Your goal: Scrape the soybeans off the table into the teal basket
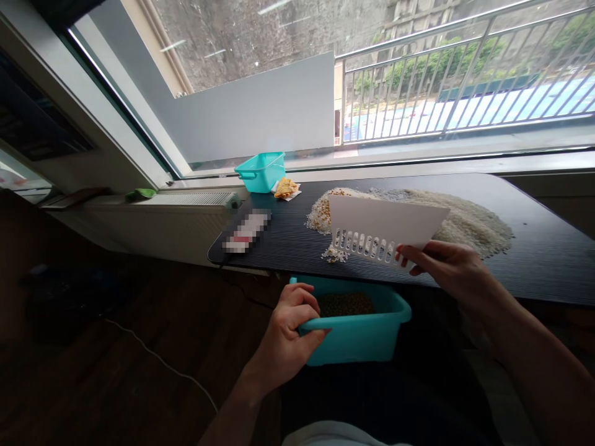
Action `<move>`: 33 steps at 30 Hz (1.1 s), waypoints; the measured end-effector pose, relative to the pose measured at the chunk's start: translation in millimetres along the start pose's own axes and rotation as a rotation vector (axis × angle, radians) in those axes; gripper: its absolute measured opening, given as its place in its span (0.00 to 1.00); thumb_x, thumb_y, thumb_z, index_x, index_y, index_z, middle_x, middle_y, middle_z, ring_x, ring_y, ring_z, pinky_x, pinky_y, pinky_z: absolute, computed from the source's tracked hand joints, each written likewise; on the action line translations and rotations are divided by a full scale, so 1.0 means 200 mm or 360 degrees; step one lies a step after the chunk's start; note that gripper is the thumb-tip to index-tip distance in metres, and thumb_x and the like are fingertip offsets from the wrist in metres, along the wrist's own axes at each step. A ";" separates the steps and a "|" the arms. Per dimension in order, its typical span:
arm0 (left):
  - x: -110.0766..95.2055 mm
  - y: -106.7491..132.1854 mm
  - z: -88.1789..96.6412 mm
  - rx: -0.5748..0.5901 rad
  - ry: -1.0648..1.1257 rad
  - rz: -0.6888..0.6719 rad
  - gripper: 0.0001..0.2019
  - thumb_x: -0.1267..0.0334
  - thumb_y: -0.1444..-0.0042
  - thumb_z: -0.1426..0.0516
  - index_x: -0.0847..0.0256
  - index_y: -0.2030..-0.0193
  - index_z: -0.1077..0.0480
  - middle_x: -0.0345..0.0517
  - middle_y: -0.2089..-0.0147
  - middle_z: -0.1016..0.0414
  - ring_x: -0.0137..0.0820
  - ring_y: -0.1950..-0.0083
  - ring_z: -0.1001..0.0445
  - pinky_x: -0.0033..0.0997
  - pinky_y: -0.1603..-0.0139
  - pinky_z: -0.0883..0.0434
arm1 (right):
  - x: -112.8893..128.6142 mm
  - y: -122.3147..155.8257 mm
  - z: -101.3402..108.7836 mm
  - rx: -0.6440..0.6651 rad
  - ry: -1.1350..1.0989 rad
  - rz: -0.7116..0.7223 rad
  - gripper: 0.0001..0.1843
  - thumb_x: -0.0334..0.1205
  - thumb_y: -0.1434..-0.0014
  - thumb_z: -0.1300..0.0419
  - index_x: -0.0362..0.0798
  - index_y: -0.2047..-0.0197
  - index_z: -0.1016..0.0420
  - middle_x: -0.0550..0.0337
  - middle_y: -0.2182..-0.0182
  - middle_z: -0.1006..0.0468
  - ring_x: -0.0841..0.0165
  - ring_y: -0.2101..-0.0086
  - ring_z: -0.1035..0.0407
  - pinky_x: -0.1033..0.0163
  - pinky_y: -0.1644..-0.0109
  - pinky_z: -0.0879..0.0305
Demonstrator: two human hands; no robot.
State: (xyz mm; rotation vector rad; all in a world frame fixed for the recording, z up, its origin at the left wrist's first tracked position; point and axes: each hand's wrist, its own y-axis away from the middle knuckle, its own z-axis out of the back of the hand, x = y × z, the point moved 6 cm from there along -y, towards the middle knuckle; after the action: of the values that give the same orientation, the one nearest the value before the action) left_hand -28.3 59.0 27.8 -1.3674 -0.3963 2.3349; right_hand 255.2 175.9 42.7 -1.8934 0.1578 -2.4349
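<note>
My left hand is closed around the left rim of a turquoise plastic bin, thumb outside and fingers over the edge. Small brownish grains lie inside the bin, which sits just below the table's front edge. Between the thumb and fingers of my right hand, a white slotted scraper is gripped by its slotted edge. It is held over the table, partly covering a pile of white rice-like grains mixed with yellow kernels. To the right spreads a larger pale grain heap.
The dark table runs along the window. At its back left stands another turquoise bin, with a crumpled yellow item beside it. A blurred flat object rests near the left end. A radiator is further left; a white cable crosses the floor.
</note>
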 end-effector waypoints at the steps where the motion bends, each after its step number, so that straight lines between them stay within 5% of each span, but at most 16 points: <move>1: 0.00 0.00 0.00 -0.0004 -0.0001 -0.0007 0.11 0.72 0.39 0.35 0.58 0.72 0.26 0.47 0.63 0.22 0.45 0.43 0.23 0.46 0.38 0.24 | 0.00 -0.01 -0.01 0.0003 -0.0006 -0.0012 0.37 0.81 0.68 0.25 0.53 0.77 0.14 0.58 0.77 0.18 0.67 0.75 0.28 0.60 0.72 0.26; 5: 0.00 0.00 0.00 -0.0013 -0.0001 -0.0014 0.11 0.73 0.39 0.35 0.58 0.72 0.26 0.46 0.62 0.22 0.44 0.43 0.23 0.46 0.38 0.24 | 0.01 -0.04 -0.05 0.0060 -0.0014 -0.0067 0.40 0.81 0.73 0.24 0.51 0.76 0.13 0.58 0.78 0.18 0.68 0.75 0.28 0.61 0.73 0.27; 15: 0.01 0.00 0.00 -0.0026 -0.0008 0.0013 0.11 0.72 0.39 0.35 0.58 0.72 0.26 0.46 0.62 0.22 0.44 0.42 0.23 0.44 0.38 0.24 | -0.02 -0.01 -0.02 0.0181 -0.0016 0.0027 0.34 0.78 0.61 0.24 0.52 0.75 0.14 0.56 0.75 0.17 0.65 0.74 0.26 0.59 0.71 0.25; 23: 0.02 0.01 0.00 -0.0043 -0.0010 0.0012 0.12 0.72 0.39 0.35 0.58 0.73 0.26 0.47 0.62 0.22 0.45 0.42 0.23 0.45 0.38 0.24 | -0.02 -0.02 -0.08 0.0175 -0.0001 -0.0012 0.39 0.82 0.68 0.25 0.50 0.76 0.13 0.57 0.77 0.18 0.68 0.75 0.28 0.61 0.72 0.27; 33: 0.02 0.01 0.00 -0.0050 -0.0010 0.0007 0.12 0.71 0.38 0.34 0.58 0.73 0.26 0.47 0.63 0.22 0.45 0.41 0.23 0.43 0.40 0.23 | 0.01 0.03 -0.04 0.0191 0.0045 0.0056 0.38 0.81 0.62 0.26 0.51 0.76 0.14 0.55 0.76 0.17 0.66 0.76 0.28 0.59 0.72 0.25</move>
State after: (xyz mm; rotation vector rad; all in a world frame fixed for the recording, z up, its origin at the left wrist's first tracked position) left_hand -29.8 59.6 23.2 -1.3770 -0.4338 2.3464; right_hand 246.5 170.1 40.9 -1.7921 0.0442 -2.3914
